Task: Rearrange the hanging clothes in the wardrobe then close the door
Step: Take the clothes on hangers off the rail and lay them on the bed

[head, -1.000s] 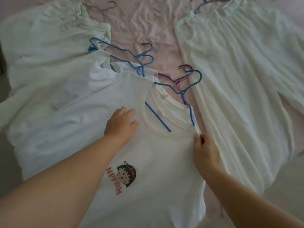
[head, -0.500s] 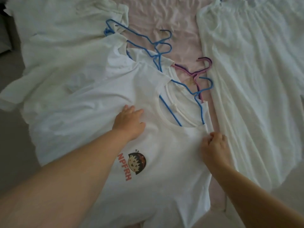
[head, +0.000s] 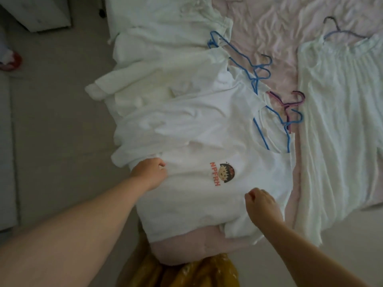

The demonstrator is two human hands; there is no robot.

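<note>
a red-trimmed slipper was seen on the floor at the far left. the left hand was curled on the left side of the printed t-shirt, gripping its cloth near the bed's front edge. the right hand was pinching the shirt's lower right part. a blue hanger sat in its collar. a white dress lay along the bed's right side.

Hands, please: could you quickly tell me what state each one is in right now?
Left hand: fingers curled, gripping the left side of the printed white T-shirt.
Right hand: fingers curled on the same shirt's front; whether it pinches fabric cannot be told.
</note>
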